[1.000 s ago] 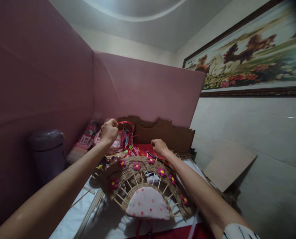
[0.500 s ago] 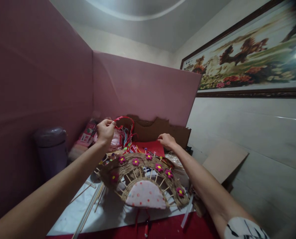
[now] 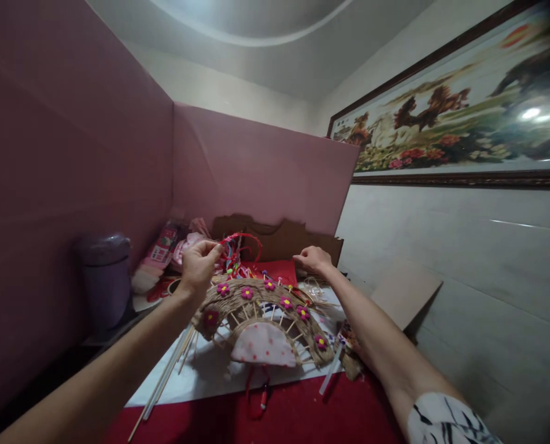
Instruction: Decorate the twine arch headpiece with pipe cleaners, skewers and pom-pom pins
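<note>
A half-round fan-shaped craft (image 3: pixel 261 314) of woven jute, thin wooden sticks, pink felt flowers and a dotted fabric centre lies on a white sheet (image 3: pixel 210 376). My left hand (image 3: pixel 198 265) is raised above its far left rim, fingers pinched on a red cord (image 3: pixel 242 240) that loops up from a bundle of coloured cords. My right hand (image 3: pixel 314 259) rests palm down on a red sheet (image 3: pixel 275 270) just beyond the craft, fingers curled, with nothing visible in them.
Pink partition boards (image 3: pixel 118 160) wall the left and back. Brown cardboard pieces (image 3: pixel 284 237) lean at the back, another board (image 3: pixel 404 290) at the right. A lidded purple bin (image 3: pixel 105 277) stands left. Loose sticks (image 3: pixel 168 370) lie beside the craft; a framed picture (image 3: pixel 451 123) hangs right.
The view has pulled back and shifted, showing more red cloth in front. My left hand came down slightly with the red cord; my right hand moved from the craft's rim onto the red sheet.
</note>
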`<state>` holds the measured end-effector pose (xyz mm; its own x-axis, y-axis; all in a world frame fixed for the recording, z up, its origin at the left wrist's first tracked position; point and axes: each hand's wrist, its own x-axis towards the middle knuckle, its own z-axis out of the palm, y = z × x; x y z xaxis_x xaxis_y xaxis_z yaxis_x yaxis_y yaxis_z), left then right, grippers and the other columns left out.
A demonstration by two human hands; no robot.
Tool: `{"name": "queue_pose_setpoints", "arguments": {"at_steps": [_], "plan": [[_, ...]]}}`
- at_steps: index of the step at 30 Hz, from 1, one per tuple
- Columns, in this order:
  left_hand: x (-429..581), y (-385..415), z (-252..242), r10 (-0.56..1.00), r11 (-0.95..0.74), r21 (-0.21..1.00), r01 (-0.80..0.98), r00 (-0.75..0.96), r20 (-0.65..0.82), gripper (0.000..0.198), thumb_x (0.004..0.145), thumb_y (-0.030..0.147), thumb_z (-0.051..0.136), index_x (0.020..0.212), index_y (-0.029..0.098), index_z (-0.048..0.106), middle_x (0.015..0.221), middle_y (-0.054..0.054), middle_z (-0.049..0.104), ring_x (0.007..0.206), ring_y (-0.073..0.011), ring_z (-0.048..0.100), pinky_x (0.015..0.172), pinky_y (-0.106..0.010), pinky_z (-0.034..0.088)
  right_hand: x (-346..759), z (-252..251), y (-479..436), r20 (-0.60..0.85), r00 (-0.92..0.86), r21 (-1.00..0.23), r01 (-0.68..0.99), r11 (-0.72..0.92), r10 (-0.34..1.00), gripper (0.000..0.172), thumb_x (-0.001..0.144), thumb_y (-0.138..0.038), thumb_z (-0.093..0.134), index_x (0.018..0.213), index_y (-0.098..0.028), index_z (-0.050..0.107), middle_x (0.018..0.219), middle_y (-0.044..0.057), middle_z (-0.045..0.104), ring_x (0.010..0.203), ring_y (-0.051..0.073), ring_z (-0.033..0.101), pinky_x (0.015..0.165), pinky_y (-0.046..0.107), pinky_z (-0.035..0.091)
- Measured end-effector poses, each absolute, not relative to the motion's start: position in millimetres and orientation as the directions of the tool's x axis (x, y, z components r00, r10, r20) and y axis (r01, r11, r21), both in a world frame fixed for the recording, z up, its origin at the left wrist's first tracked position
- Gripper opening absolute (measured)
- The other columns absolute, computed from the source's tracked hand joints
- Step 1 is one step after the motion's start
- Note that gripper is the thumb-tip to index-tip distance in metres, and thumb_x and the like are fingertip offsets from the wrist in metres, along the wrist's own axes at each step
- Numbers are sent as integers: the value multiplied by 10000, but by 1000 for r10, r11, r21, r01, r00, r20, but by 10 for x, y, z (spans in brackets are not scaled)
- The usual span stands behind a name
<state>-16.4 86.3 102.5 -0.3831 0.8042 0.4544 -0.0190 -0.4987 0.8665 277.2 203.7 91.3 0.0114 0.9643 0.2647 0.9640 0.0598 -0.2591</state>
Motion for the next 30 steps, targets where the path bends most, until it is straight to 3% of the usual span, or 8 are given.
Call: {"name": "queue_pose_setpoints", "arguments": {"at_steps": [2,4,8,16,19,24,27,30], "plan": [[-130,780,1002,827,-488,872,-50,-347,443,224,555,341,662,600,133,594,503,21,548,444,-83,440,434,-205,324,2795,943,2004,320,46,-285,957,50,946,217,868,-361,518,881,-204,667,1021,74,654,1048,229,566,854,310,421],[-103,712,972,841,-479,875,-68,-320,436,241,552,353,670,594,129,591,491,20,544,437,-82,435,429,-204,319,2816,957,1989,335,28,-317,945,85,942,191,876,-325,519,952,-204,646,1070,61,631,1033,210,569,852,319,436],[-75,608,915,865,-455,886,-92,-283,415,260,560,362,679,609,122,592,471,28,529,423,-71,412,416,-195,294,2848,948,1999,294,-20,-413,899,145,956,289,878,-318,535,1118,-159,554,1154,71,561,953,189,579,796,377,501],[-86,445,862,879,-449,882,-142,-248,407,259,573,355,688,614,119,590,485,28,537,425,-66,418,413,-189,304,2824,908,1972,264,38,-624,769,140,964,307,880,-309,535,1146,-156,531,1149,76,556,952,192,581,789,382,506],[-97,428,831,878,-451,880,-149,-250,408,258,572,353,695,621,121,592,494,29,540,432,-67,424,411,-186,302,2824,927,1904,282,32,-661,731,170,959,308,883,-365,518,1085,-138,569,1078,68,600,906,184,601,776,371,505],[-109,405,797,879,-446,882,-154,-262,398,266,566,360,702,614,125,587,487,37,531,425,-62,414,404,-183,291,2812,1019,1802,356,32,-690,682,240,934,569,849,-608,388,884,-127,690,996,130,687,915,214,633,804,318,457],[-107,377,790,886,-433,885,-170,-264,382,285,548,370,713,604,122,585,476,36,528,423,-62,412,408,-184,291,2799,1075,1761,411,83,-683,688,246,908,523,798,-631,454,803,-175,710,1028,132,683,1032,261,589,860,347,413],[-98,364,767,896,-416,890,-189,-253,365,309,533,384,727,610,118,592,473,31,539,420,-61,408,414,-185,285,2772,1108,1712,466,130,-683,681,262,875,423,759,-589,529,714,-208,708,898,103,711,1021,283,589,853,360,405]]}}
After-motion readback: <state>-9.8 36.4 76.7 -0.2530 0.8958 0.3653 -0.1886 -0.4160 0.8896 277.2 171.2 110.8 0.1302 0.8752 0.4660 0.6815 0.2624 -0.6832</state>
